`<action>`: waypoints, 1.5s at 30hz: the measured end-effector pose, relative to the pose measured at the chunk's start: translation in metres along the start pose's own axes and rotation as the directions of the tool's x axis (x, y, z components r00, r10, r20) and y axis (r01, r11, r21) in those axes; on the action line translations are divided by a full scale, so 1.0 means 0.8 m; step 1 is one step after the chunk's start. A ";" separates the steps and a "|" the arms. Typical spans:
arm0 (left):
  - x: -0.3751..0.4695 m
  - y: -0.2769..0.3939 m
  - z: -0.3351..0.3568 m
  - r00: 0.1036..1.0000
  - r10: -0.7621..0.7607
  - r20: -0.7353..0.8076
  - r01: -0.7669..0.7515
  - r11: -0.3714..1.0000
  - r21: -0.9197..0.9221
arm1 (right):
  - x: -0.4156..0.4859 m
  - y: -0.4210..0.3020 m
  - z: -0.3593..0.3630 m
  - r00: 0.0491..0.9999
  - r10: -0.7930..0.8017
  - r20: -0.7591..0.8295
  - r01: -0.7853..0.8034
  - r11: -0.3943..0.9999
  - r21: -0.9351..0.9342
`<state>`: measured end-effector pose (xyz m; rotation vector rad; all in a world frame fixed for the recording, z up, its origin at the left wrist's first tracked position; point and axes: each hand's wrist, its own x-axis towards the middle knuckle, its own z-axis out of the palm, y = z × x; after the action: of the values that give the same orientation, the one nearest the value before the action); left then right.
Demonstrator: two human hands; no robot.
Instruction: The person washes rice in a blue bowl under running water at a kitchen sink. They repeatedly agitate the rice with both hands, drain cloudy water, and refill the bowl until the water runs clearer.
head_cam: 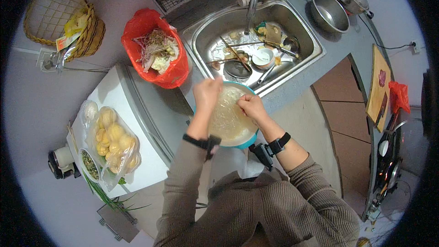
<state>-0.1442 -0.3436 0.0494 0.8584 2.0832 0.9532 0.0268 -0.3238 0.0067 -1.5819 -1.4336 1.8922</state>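
Note:
A teal basin (229, 133) with a pale inside stands at the sink's front edge, close to my body. It holds cloudy liquid and thin, pale, translucent strands (230, 109). Over the basin's left rim is my left hand (208, 92), curled and slightly blurred; whether anything is in its fingers is unclear. My right hand (250, 106) is over the right part of the basin, its fingers curled at the strands, and its fingertips are partly hidden. Both wrists wear black straps with small devices.
Beyond the basin, the steel sink (310, 46) holds chopsticks, a small bowl (263, 58) and food scraps. A red bag (178, 72) of plant trimmings stands left. Farther left are bagged yellow produce (116, 132) and green onions (99, 188). A cutting board (376, 75) leans right.

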 end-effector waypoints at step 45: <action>-0.081 -0.090 0.015 0.875 -0.111 0.471 0.448 0.555 -0.701 | -0.037 -0.017 0.001 0.930 0.073 0.359 -0.118 0.988 0.103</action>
<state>-0.1189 -0.4268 0.0052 0.1659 1.1710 1.2533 0.0315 -0.3396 0.0347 -1.3223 -1.3566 2.3709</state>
